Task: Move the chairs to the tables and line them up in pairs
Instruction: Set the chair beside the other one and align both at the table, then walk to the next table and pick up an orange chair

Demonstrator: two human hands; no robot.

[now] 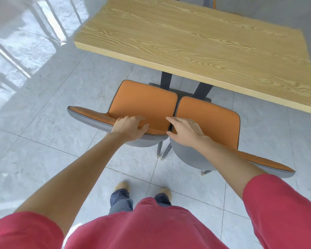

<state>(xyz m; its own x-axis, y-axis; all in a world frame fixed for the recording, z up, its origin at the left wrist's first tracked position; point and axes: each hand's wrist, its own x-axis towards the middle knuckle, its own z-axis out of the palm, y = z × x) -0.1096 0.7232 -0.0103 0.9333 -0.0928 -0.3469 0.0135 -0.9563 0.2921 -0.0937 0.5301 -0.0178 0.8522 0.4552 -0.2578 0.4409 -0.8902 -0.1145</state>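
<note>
**Helper:** What do you see, starting on the left?

**Me:** My left hand (130,125) is on top of the left chair (142,103). The fingers curl over the top edge of its back, so I have a hold on it. The orange seat is just past my fingers, toward the table (196,38).

**Helper:** And next to it?

**Me:** The right chair (210,115) is just beside my left hand. The two chair backs touch, or nearly touch, between my hands. My right hand (185,132) lies on the back of that chair. Its fingers are spread and mostly straight. It looks like it is pressing, not grabbing. I cannot see if the thumb hooks under the edge.

**Helper:** Where are the chairs next to the table?

**Me:** Both are in front of my hands, on the near side of the table. The seats stop short of the table edge. The table legs (166,81) stand just past the seats.

**Helper:** So what should you do?

**Me:** I think the chairs need a small push in. I should push both at once, with the same push from each hand, so they stay side by side. The right chair looks a bit turned. I would get a better hold with my right hand first, then swing it straight. I should go slow, so the seats do not bump the table legs.
</note>
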